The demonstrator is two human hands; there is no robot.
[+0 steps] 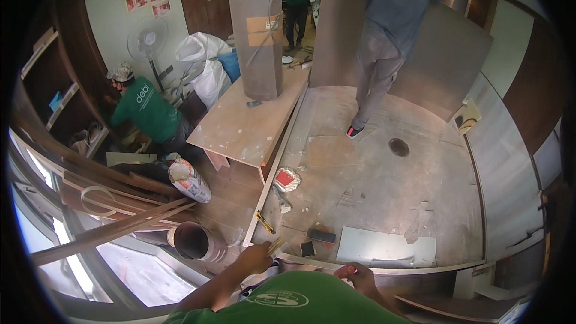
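L hand (255, 258) fingers are closed on thin pale piece (276, 246), its end past the fingertips; pls grip firmly, and clear of yellow cutter (264, 222) just beyond these fingers. R hand (358, 275) fingers curled; cannot tell if holding sth.

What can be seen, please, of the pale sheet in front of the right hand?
The pale sheet is roughly rectangular, greyish-white and thin-looking, perhaps metal or laminate. It lies flat on the dusty floor, beyond the right hand, which does not touch it. Part of its near edge looks darker.
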